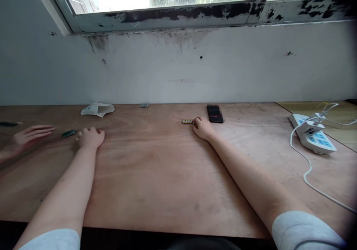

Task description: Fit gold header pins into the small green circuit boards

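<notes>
My left hand (pixel 90 138) rests low on the wooden table at the left, its fingers bent downward and their tips hard to make out. Just left of it lies a small green object (pixel 68 133). Toward the right, the fingers of my right hand (pixel 203 127) are at the right end of a short yellow-and-dark row of small pieces (pixel 187 122), touching it. Whether they grip it is unclear. A black rectangular item (pixel 215 114) lies right behind that hand.
Another person's hand (pixel 32 135) reaches in from the left, near a dark thin object (pixel 9 123). A white crumpled packet (pixel 95 109) and a small grey piece (pixel 144 105) lie along the wall. A white power strip (pixel 316 136) with cables sits at the right.
</notes>
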Demonstrator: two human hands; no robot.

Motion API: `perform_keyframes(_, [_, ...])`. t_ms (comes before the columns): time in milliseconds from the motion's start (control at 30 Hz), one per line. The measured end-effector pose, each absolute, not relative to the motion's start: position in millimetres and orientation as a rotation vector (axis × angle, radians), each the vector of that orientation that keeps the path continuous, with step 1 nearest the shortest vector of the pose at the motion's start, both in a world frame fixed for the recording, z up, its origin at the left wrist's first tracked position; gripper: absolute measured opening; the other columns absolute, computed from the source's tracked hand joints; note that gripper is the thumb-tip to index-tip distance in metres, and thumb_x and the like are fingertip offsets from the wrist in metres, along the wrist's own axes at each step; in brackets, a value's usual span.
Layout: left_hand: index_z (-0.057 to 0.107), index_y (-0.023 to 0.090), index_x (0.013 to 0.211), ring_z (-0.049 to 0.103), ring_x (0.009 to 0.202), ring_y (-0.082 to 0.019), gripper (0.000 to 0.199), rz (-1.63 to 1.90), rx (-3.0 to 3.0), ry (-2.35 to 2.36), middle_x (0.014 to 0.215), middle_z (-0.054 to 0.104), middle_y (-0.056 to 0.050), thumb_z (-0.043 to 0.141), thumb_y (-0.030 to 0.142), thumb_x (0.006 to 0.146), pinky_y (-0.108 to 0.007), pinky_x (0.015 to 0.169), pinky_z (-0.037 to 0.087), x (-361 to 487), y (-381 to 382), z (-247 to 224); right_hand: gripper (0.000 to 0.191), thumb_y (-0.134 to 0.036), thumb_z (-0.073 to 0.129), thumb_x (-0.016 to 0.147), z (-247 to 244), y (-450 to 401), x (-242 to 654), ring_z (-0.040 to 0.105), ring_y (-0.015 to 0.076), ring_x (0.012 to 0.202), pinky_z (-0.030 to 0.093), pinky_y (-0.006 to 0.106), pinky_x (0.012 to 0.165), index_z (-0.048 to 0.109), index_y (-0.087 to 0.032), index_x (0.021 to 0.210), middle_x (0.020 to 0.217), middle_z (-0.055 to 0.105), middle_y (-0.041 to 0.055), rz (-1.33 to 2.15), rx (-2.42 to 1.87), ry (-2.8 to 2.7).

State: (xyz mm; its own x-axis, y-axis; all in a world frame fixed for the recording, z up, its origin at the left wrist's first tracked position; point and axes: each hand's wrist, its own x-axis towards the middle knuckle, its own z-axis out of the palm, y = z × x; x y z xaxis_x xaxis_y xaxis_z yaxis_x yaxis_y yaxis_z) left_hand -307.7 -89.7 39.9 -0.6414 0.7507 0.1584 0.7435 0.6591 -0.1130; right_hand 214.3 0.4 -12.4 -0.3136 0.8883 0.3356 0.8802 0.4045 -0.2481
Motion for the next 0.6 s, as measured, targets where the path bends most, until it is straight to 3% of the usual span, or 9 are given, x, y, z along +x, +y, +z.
perform_keyframes(100, [0.042,0.007,0.14,0.038,0.131,-0.038,0.072,0.071,-1.096,-2.8,0.148,0.04,-0.024,0.03,0.054,0.088,-0.049,0.097,0.039,-357.7,-105.8,42.6,0.027,-0.027,0.052,0.092,-12.0,-1.2,214.6,0.05,0.027,0.116,0.038,0.036,0.098,0.06,-0.019,0.117,0.123,0.058,0.0121,0.033,-1.507,-2.237])
perform_keyframes(267, [0.033,0.017,0.148,0.03,0.14,-0.04,0.079,0.048,-0.909,-2.917,0.161,0.026,-0.017,0.033,0.055,0.078,-0.053,0.1,0.037,-398.6,-98.2,35.5,0.022,-0.025,0.055,0.089,-11.2,-2.8,215.3,0.053,0.0251,0.107,0.041,0.034,0.091,0.059,-0.017,0.109,0.114,0.061,0.0113,0.048,-1.492,-2.179])
perform_keyframes(400, [0.037,0.019,0.145,0.04,0.132,-0.038,0.077,0.131,-0.908,-2.93,0.155,0.038,-0.015,0.034,0.052,0.075,-0.053,0.094,0.04,-411.7,-85.8,28.1,0.022,-0.023,0.056,0.087,-12.3,0.0,215.8,0.054,0.0245,0.104,0.041,0.033,0.09,0.058,-0.017,0.109,0.111,0.062,0.0103,0.051,-1.487,-2.166])
perform_keyframes(600, [0.054,0.019,0.13,0.052,0.117,-0.034,0.062,0.239,-0.966,-2.67,0.137,0.054,-0.015,0.023,0.051,0.088,-0.044,0.087,0.044,-394.5,-86.2,17.9,0.024,-0.021,0.052,0.089,-13.1,3.9,215.6,0.051,0.0266,0.112,0.039,0.037,0.096,0.061,-0.019,0.111,0.12,0.061,0.0108,0.044,-1.458,-2.229])
